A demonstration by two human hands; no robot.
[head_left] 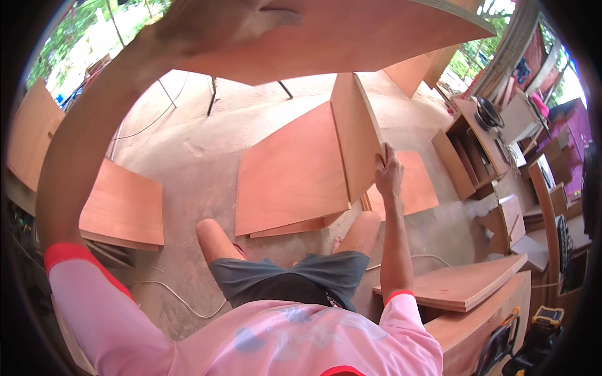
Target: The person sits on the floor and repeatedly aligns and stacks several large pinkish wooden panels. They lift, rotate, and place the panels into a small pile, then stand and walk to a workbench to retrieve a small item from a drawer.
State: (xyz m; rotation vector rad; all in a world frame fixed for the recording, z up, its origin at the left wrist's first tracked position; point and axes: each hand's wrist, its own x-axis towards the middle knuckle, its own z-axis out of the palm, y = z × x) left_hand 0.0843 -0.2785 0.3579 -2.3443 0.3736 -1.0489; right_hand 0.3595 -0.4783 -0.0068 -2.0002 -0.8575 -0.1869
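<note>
My left hand (219, 28), blurred and partly cut off by the upper edge, is raised against a wide reddish plywood panel (351, 41) and holds it up, tilted, close to my head. My right hand (389, 172) is wrapped round the edge of a narrower plywood board (357, 135), which stands upright in front of me. This board meets a broad plywood sheet (288, 169) to its left along one edge. Under the sheet, more wooden pieces show at the bottom, between my knees.
Stacked plywood panels (125, 203) lie to the left. Another flat panel (414, 185) rests behind my right forearm. Lower right are a thick board (464, 282) on a wooden box and a black-and-yellow power tool (545, 326). A wooden cabinet (467, 150) stands farther right. A cable (182, 301) crosses the concrete floor.
</note>
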